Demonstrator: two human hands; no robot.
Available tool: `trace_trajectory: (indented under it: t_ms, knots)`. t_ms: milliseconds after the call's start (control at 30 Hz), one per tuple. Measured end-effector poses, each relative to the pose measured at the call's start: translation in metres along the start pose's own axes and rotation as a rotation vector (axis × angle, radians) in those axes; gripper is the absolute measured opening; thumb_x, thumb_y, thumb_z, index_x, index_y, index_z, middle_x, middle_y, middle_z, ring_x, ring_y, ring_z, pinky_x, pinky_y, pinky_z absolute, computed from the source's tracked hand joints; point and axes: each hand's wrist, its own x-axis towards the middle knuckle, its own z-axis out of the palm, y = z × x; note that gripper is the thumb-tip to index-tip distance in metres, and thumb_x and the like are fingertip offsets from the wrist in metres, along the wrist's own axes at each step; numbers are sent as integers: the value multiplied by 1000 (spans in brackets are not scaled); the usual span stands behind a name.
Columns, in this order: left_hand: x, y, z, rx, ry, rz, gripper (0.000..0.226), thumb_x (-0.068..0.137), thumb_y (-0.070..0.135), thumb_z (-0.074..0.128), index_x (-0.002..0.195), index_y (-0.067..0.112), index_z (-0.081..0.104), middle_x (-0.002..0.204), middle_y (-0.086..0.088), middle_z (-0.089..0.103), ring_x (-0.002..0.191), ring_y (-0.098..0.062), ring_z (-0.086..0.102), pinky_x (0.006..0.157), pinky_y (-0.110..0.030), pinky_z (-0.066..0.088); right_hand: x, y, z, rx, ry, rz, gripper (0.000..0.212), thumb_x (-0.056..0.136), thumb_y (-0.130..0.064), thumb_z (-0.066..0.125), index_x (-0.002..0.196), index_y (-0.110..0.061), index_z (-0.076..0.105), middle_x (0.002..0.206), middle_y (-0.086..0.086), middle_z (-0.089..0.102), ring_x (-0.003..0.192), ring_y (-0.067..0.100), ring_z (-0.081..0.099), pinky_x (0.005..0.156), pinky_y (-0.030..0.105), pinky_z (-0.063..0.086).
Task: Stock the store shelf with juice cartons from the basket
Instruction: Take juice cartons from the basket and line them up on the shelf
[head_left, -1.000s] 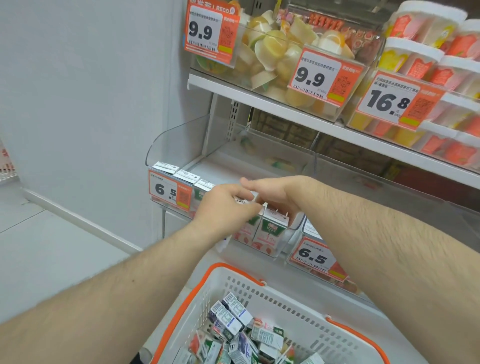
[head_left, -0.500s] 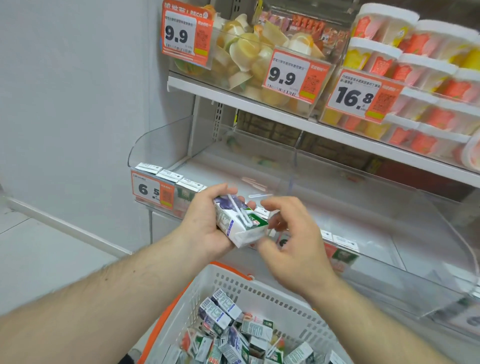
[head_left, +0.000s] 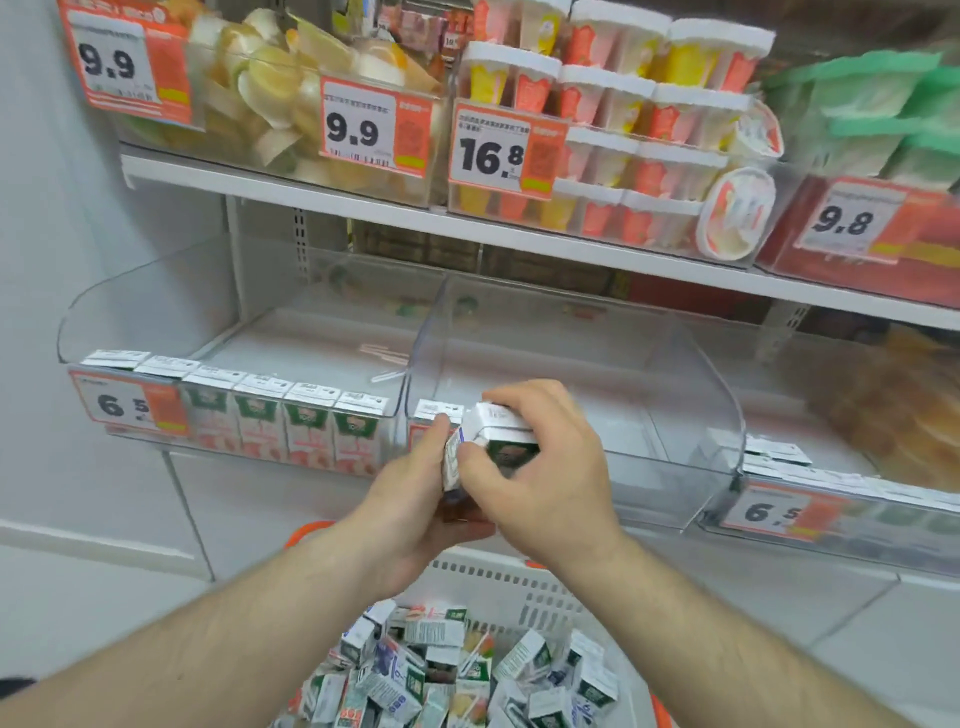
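Both hands hold one small white-and-green juice carton (head_left: 500, 432) in front of the clear middle bin (head_left: 670, 395) of the lower shelf. My left hand (head_left: 415, 504) cups it from below and the left. My right hand (head_left: 540, 467) grips its top and right side. One carton (head_left: 434, 410) stands at that bin's front left corner. Several cartons (head_left: 280, 415) stand in a row along the front of the left bin (head_left: 156, 291). Below, the white basket (head_left: 498, 577) with an orange rim holds several loose cartons (head_left: 441, 670).
The upper shelf (head_left: 363, 208) carries bins of jelly cups and stacked dessert tubs (head_left: 623, 119) with price tags. A right bin (head_left: 857, 499) holds more cartons behind a 6.5 tag. A white wall (head_left: 41, 260) closes the left side.
The carton went from lying sideways in my left hand to upright between both hands, and it moved right toward the middle bin. My view shifted right.
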Motion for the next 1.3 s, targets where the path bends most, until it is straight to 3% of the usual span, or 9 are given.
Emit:
trace_trajectory:
  t_ms: [133, 400, 567, 667, 800, 900, 1000, 1133, 1300]
  knots:
    - [14, -17, 44, -22, -75, 20, 48, 104, 47, 35, 110, 15, 70, 100, -10, 74, 85, -20, 70, 66, -35, 56, 0, 23, -35, -103, 55, -32, 38, 72, -40, 58, 99, -16, 68, 100, -6, 60, 90, 6, 57, 76, 25, 49]
    - [44, -27, 152, 113, -177, 70, 55, 104, 50, 28, 109, 17, 72, 98, -10, 73, 79, -19, 68, 71, -38, 57, 27, 79, -120, -181, 251, 51, 40, 71, -37, 49, 98, -17, 69, 95, -5, 64, 86, 8, 56, 73, 21, 42]
    - [56, -34, 202, 665, -50, 356, 40, 102, 45, 35, 85, 25, 66, 83, 6, 72, 76, -20, 68, 78, -35, 52, 38, 119, -168, -70, 421, 335, 27, 71, -31, 52, 89, -23, 69, 88, -9, 65, 80, 7, 56, 73, 22, 44]
    - [73, -46, 214, 1047, 29, 576, 22, 95, 43, 50, 108, 29, 61, 110, 11, 63, 100, -18, 61, 90, -35, 48, 45, 149, -201, -24, 560, 562, 11, 82, -25, 57, 76, -19, 66, 71, -10, 63, 68, 8, 55, 64, 29, 42]
    - [83, -66, 227, 1346, 24, 567, 57, 93, 45, 53, 144, 29, 34, 142, 5, 46, 122, -24, 50, 97, -40, 44, 44, 185, -229, -7, 685, 710, 26, 82, -24, 58, 70, -1, 60, 57, -3, 47, 53, 13, 36, 57, 32, 35]
    - [85, -75, 229, 1367, 73, 549, 70, 93, 44, 52, 152, 33, 16, 150, 6, 38, 125, -23, 50, 96, -39, 42, 41, 206, -240, -62, 710, 723, 29, 83, -26, 57, 63, -8, 45, 53, -5, 37, 49, 12, 28, 53, 30, 26]
    - [84, -77, 230, 1328, 135, 567, 68, 93, 40, 52, 151, 38, 17, 148, 10, 41, 122, -21, 53, 93, -36, 41, 34, 228, -238, -221, 632, 696, 21, 86, -30, 54, 73, -15, 51, 73, 0, 55, 63, 17, 47, 58, 30, 33]
    - [83, -80, 230, 1300, 161, 596, 62, 94, 38, 50, 149, 48, 23, 144, 14, 45, 116, -18, 56, 92, -34, 41, 24, 243, -231, -468, 334, 748, 41, 95, -34, 54, 133, -21, 59, 141, -1, 52, 121, 21, 54, 92, 31, 41]
    - [84, -82, 227, 1289, 176, 604, 56, 94, 38, 48, 146, 48, 30, 145, 17, 45, 121, -14, 53, 96, -33, 40, 27, 239, -230, -634, -55, 857, 50, 88, -27, 54, 137, -28, 57, 137, 0, 60, 124, 28, 55, 96, 33, 44]
